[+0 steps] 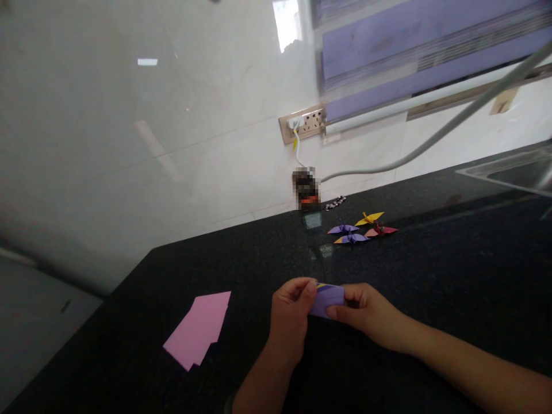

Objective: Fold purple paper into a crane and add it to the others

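A folded piece of purple origami paper [326, 302] with a yellow strip along its top edge is held between both hands above the dark counter. My left hand [293, 307] pinches its left side, thumb on the near face. From the right, my right hand [366, 310] grips the other side between thumb and fingers. The fingers behind the paper are partly hidden. Beyond the hands stand several folded paper cranes: a yellow one [370, 218], a red and pink one [381, 230] and purple ones [351, 238].
Pink paper sheets [200, 328] lie overlapped on the black counter [241, 259], left of my hands. A blurred-out dark object [306, 188] stands against the wall near a socket panel [302, 123]. A grey cable [388, 167] runs rightward. A sink edge [495, 179] shows at far right.
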`<move>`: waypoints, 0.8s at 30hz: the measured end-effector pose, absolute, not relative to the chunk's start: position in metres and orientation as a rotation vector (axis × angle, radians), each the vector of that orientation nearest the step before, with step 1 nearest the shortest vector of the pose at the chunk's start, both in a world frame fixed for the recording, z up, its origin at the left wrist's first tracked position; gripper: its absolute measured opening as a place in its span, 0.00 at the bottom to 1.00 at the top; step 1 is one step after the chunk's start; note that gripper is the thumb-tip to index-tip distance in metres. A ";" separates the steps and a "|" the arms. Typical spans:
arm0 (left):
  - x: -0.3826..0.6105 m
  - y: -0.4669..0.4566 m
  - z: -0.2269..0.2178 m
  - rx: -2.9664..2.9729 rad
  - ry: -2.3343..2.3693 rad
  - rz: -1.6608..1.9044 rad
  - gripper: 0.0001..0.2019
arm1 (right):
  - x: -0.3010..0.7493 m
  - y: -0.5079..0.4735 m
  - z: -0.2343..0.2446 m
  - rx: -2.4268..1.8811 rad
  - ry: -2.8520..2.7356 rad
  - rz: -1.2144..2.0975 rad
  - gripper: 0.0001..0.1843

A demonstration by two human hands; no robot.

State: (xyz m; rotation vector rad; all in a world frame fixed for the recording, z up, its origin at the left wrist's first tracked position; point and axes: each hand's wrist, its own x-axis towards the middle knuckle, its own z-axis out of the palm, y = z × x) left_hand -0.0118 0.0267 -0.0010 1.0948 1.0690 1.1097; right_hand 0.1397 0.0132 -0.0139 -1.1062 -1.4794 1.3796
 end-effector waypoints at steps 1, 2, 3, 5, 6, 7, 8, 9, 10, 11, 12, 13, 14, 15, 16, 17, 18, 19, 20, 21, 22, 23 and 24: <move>-0.011 0.026 -0.001 1.090 1.060 1.080 0.13 | 0.139 0.014 -0.013 -1.076 -1.477 1.413 0.09; -0.010 0.025 -0.001 1.092 1.052 1.048 0.14 | 0.139 0.015 -0.013 -1.037 -1.482 1.460 0.10; -0.010 0.025 -0.001 1.094 1.047 1.026 0.14 | 0.138 0.015 -0.012 -1.003 -1.490 1.496 0.10; -0.009 0.024 -0.002 1.072 1.037 1.028 0.13 | 0.137 0.016 -0.012 -1.007 -1.498 1.462 0.10; -0.009 0.025 -0.003 1.042 1.029 1.044 0.12 | 0.137 0.016 -0.012 -1.037 -1.499 1.412 0.10; -0.009 0.026 -0.004 1.003 1.021 1.060 0.12 | 0.137 0.016 -0.012 -1.076 -1.496 1.354 0.10; -0.009 0.027 -0.005 0.966 1.015 1.069 0.12 | 0.137 0.017 -0.013 -1.118 -1.489 1.294 0.10; -0.010 0.028 -0.006 0.937 1.011 1.071 0.13 | 0.137 0.017 -0.014 -1.156 -1.480 1.243 0.11; -0.010 0.029 -0.007 0.917 1.007 1.068 0.13 | 0.137 0.018 -0.015 -1.187 -1.475 1.207 0.12; -0.010 0.029 -0.008 0.902 1.003 1.067 0.14 | 0.137 0.018 -0.016 -1.210 -1.473 1.186 0.14; -0.011 0.030 -0.008 0.890 0.994 1.069 0.15 | 0.138 0.019 -0.016 -1.229 -1.477 1.176 0.15; -0.011 0.030 -0.008 0.881 0.977 1.073 0.15 | 0.138 0.020 -0.017 -1.244 -1.488 1.173 0.15; -0.011 0.030 -0.008 0.874 0.950 1.075 0.16 | 0.138 0.020 -0.018 -1.254 -1.505 1.170 0.16; -0.012 0.030 -0.008 0.869 0.924 1.072 0.16 | 0.138 0.021 -0.018 -1.258 -1.524 1.170 0.17; -0.012 0.030 -0.008 0.867 0.905 1.064 0.17 | 0.137 0.021 -0.018 -1.256 -1.544 1.170 0.17; -0.012 0.030 -0.007 0.866 0.895 1.054 0.17 | 0.136 0.020 -0.018 -1.249 -1.557 1.170 0.17; -0.013 0.030 -0.008 0.866 0.895 1.046 0.17 | 0.135 0.020 -0.019 -1.240 -1.556 1.165 0.15; -0.013 0.030 -0.008 0.867 0.903 1.044 0.16 | 0.135 0.020 -0.019 -1.231 -1.537 1.152 0.14; -0.013 0.030 -0.008 0.867 0.913 1.048 0.16 | 0.134 0.020 -0.020 -1.227 -1.503 1.126 0.12; -0.013 0.031 -0.009 0.867 0.921 1.059 0.16 | 0.133 0.020 -0.022 -1.230 -1.463 1.088 0.12; -0.013 0.031 -0.009 0.868 0.924 1.072 0.16 | 0.132 0.020 -0.023 -1.241 -1.427 1.038 0.13; -0.013 0.031 -0.010 0.870 0.926 1.083 0.16 | 0.131 0.020 -0.024 -1.257 -1.407 0.981 0.14; -0.013 0.031 -0.010 0.871 0.926 1.090 0.17 | 0.131 0.020 -0.025 -1.276 -1.410 0.923 0.15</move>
